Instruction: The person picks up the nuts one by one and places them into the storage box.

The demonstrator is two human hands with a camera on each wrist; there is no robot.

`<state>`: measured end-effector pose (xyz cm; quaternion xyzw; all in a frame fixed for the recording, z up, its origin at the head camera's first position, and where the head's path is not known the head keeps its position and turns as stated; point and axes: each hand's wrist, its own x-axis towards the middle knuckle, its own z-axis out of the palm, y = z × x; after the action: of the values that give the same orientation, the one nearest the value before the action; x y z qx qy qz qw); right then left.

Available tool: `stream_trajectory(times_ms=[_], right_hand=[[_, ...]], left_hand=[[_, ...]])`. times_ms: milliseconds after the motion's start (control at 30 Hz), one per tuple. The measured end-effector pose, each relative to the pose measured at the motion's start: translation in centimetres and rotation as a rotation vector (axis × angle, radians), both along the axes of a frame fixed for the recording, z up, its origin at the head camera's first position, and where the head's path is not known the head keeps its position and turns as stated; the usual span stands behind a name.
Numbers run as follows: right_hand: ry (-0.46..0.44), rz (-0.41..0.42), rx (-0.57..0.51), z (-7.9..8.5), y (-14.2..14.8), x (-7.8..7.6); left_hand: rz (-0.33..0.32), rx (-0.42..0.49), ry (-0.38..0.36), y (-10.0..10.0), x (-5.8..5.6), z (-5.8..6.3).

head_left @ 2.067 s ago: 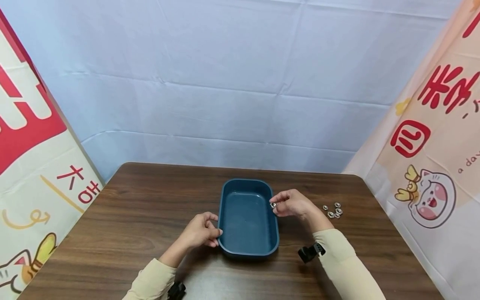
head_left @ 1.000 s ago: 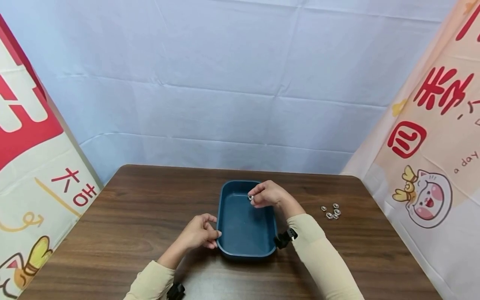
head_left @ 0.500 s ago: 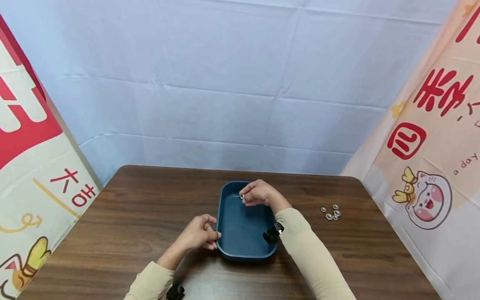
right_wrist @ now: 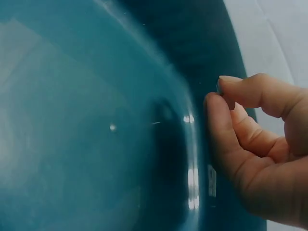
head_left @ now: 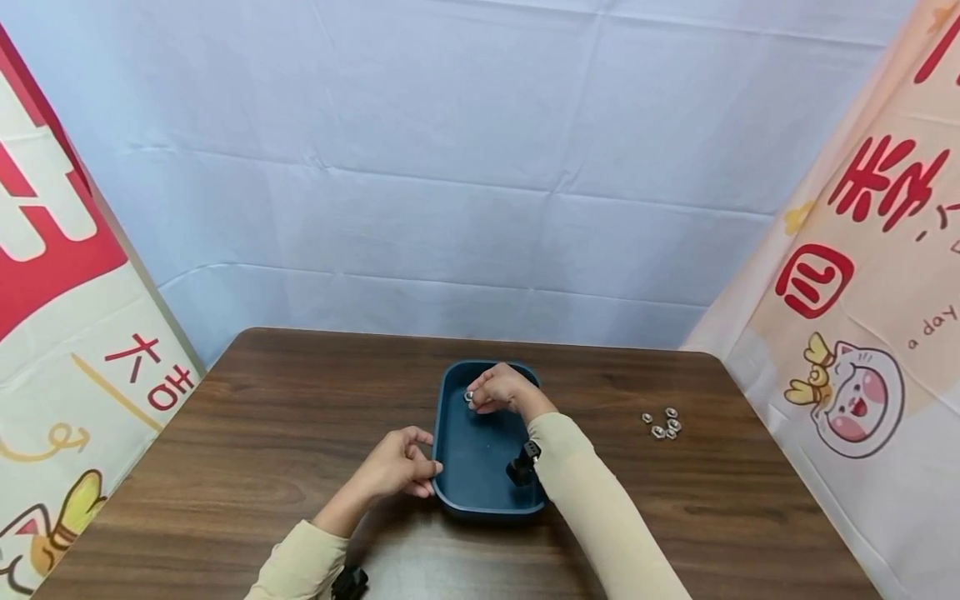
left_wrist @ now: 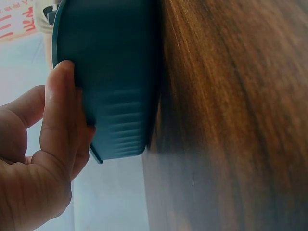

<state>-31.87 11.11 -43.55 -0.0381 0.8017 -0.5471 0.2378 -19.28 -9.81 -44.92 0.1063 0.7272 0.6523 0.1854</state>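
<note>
In the head view a deep blue rectangular bin (head_left: 480,467) stands on the table. My left hand (head_left: 400,464) rests against its left side, thumb tip on the rim and the other fingers along the outer wall. The left wrist view shows these fingers (left_wrist: 58,108) fairly straight against the bin's side. Between thumb and forefinger my right hand (head_left: 500,390) pinches a small metal nut (head_left: 468,397) inside the bin, toward its far left corner. From the right wrist only the edge of this nut (right_wrist: 219,86) shows between the fingertips.
Several silver nuts (head_left: 666,425) lie in a loose group on the wooden table (head_left: 315,392), right of the bin. A pale cloth (head_left: 450,167) hangs behind the table, with printed banners (head_left: 862,275) at the sides. A black wrist camera (head_left: 523,463) overhangs the bin.
My right hand has carried the pinched nut leftward from the bin's right rim to its far left part. My left hand has kept its place at the bin's left side.
</note>
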Motion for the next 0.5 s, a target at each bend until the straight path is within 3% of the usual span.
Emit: stream_trajectory(times_ms=[200, 500], right_hand=[[0.031, -0.027, 0.113, -0.4, -0.9, 0.1], [0.029, -0.140, 0.171, -0.9, -2.1, 0.0]], left_hand=[[-0.004, 0.018, -0.010, 0.0, 0.0, 0.1], [-0.003, 0.007, -0.025, 0.0, 0.0, 0.2]])
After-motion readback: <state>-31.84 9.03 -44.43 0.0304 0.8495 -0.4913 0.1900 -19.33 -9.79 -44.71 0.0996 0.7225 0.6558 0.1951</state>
